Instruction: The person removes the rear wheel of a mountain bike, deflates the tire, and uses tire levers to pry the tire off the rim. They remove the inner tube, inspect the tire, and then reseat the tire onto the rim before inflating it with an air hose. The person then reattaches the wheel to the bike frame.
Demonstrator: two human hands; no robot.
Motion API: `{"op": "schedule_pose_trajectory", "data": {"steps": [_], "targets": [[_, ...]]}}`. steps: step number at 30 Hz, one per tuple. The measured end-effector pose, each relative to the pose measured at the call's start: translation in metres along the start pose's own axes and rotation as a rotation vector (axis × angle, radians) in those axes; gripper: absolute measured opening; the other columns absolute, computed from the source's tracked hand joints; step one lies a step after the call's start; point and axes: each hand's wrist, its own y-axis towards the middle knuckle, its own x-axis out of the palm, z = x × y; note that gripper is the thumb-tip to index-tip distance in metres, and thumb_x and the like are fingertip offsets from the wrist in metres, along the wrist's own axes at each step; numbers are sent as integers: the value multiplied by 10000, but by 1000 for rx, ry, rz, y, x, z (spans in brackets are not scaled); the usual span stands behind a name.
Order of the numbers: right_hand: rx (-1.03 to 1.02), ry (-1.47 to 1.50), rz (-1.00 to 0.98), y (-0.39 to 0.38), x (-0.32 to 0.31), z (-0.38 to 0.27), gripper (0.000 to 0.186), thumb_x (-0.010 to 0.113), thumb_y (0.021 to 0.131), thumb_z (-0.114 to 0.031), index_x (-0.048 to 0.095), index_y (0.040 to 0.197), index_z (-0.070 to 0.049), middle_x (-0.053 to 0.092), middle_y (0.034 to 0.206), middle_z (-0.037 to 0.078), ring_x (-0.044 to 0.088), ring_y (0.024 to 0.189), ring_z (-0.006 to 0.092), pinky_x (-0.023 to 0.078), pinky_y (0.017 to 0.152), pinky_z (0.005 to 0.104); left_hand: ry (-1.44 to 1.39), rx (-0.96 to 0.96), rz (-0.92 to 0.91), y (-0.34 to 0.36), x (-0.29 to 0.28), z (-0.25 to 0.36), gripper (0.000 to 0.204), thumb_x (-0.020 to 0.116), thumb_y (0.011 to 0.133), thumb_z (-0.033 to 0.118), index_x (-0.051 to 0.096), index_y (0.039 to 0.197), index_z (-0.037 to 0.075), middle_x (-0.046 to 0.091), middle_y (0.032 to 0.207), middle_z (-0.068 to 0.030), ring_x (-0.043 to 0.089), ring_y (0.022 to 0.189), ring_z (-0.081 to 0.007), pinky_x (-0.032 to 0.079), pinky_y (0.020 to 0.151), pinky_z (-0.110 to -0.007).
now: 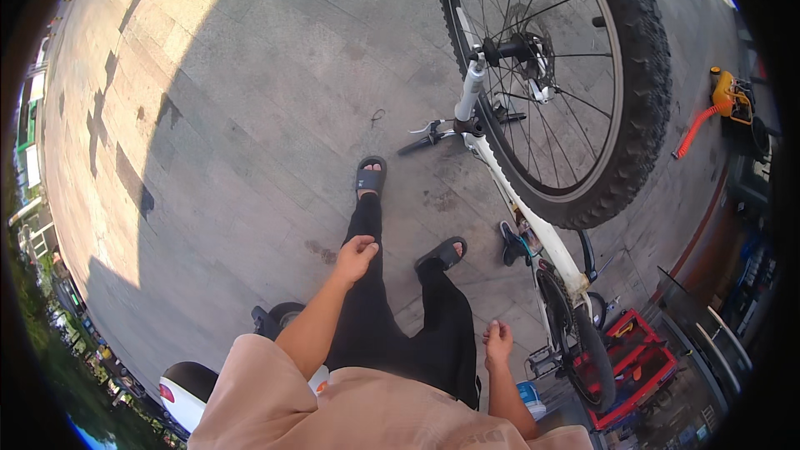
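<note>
An upturned white bicycle [500, 167] stands at my right, its front wheel [635, 117] high and close to me, the rear wheel [596, 367] lower down. My left hand [357, 257] hangs over my left thigh with fingers curled together; whatever may be in them is too small to tell. My right hand [498, 342] is beside my right thigh, left of the rear wheel, fingers loosely bent and apart, holding nothing visible. The handlebar grip [417, 143] rests low near my left foot [370, 175].
A red toolbox [633, 333] lies behind the rear wheel. A yellow compressor [732, 96] with a coiled orange hose [693, 129] sits at the far right. A white vehicle part [187, 392] is behind me at the lower left. Sunlit paving [108, 117] lies left.
</note>
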Motion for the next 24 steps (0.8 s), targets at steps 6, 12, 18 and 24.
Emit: {"op": "schedule_pose_trajectory", "data": {"steps": [6, 12, 18, 24], "targets": [[286, -83, -212, 200, 266, -64, 289, 616, 822, -364, 564, 887, -87, 544, 726, 28, 529, 601, 129, 426, 498, 259, -237, -258, 201, 76, -92, -64, 301, 576, 838, 188, 542, 1081, 14, 601, 882, -64, 566, 768, -135, 446, 668, -264], [371, 37, -123, 368, 478, -110, 782, 629, 717, -594, 402, 1248, -67, 437, 1231, 155, 458, 1102, 276, 398, 878, 435, -322, -471, 367, 97, -174, -146, 242, 579, 836, 145, 553, 1028, 1, 595, 809, -44, 549, 679, -104, 442, 620, -220], [330, 68, -51, 410, 546, -103, 919, 642, 674, -634, 355, 1275, -1, 387, 1279, 178, 393, 1164, 330, 356, 934, 474, -354, -623, 331, 96, -186, -179, 230, 577, 841, 137, 549, 1014, -11, 588, 789, -37, 536, 675, -100, 434, 602, -217], [264, -25, -57, 401, 533, -112, 801, 600, 735, -608, 435, 1192, 28, 502, 1103, 146, 508, 971, 266, 446, 807, 412, -331, -583, 230, 138, -174, -131, 230, 563, 861, 156, 543, 1031, 2, 602, 833, -58, 569, 712, -126, 479, 670, -256]]}}
